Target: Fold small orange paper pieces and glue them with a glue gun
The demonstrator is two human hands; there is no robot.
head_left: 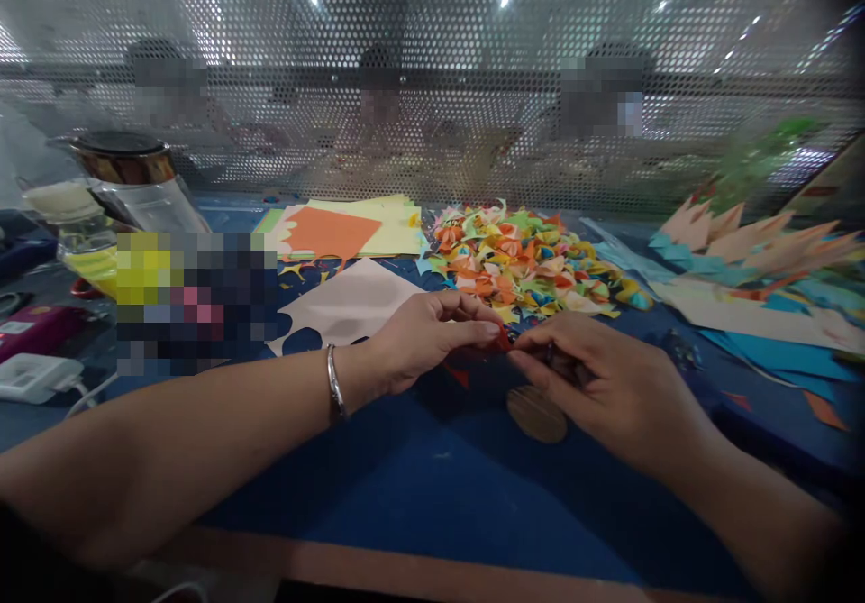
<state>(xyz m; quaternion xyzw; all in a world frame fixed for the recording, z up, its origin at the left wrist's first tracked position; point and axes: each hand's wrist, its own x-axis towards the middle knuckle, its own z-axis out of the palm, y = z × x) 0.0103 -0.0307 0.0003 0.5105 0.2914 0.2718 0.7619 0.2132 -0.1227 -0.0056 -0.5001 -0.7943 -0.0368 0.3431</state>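
Observation:
A small red piece of paper is pinched between the fingertips of both hands, over the middle of the blue table. My left hand, with a silver bangle at its wrist, grips it from the left. From the right, my right hand closes thumb and finger at its other edge. Most of the piece is hidden by the fingers. Below the hands lie a round brown disc and a red scrap. A pale pink sheet with scalloped cut-outs lies beside my left hand.
A heap of folded colourful paper pieces lies behind the hands. Coloured sheets are stacked at back left, near a jug and bottle. Pointed paper shapes and blue sheets lie right. A perforated screen stands behind.

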